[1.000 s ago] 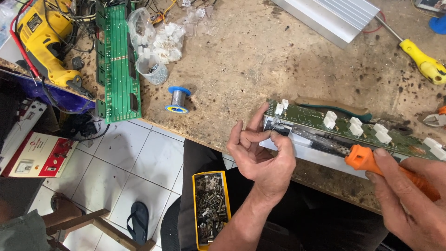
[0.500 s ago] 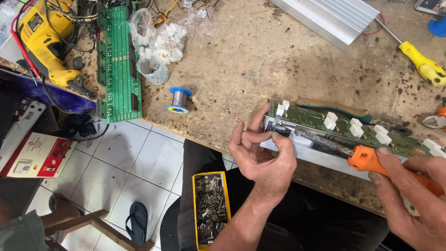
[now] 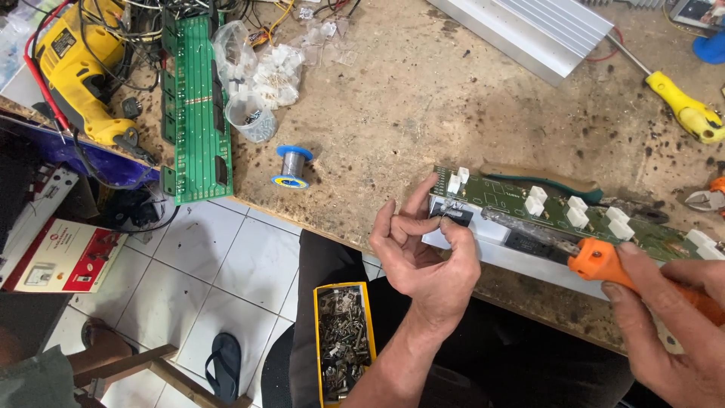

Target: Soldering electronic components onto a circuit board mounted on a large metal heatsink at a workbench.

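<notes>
Hands at the counter (image 3: 423, 98) edge, both ours. Left hand (image 3: 427, 253) is raised palm-up at the near left end of the board (image 3: 563, 211), a long green circuit board with white connectors that lies on a pale metal rail along the counter's front edge. Thumb and forefinger are pinched together against a small dark part at the board's end; we cannot tell whether it is gripped or only touched. The other fingers are spread loosely upward.

Right hand (image 3: 668, 325) is clamped around the orange handle of a screwdriver (image 3: 596, 261). Its shaft runs leftward along the board's near side, toward the left hand; the tip is not clearly visible.

Elsewhere on the counter: solder spool (image 3: 292, 166) left of the board, well apart; a second green board (image 3: 195, 106) lying lengthwise at the far left; yellow drill (image 3: 75, 68) beside it; clear cup (image 3: 249, 117) and bags of white parts; ribbed heatsink (image 3: 536, 30) at the far side; yellow-handled screwdriver (image 3: 691, 113) at the right.

Yellow tray (image 3: 343, 340) of mixed screws rests on our lap, below the left hand.
</notes>
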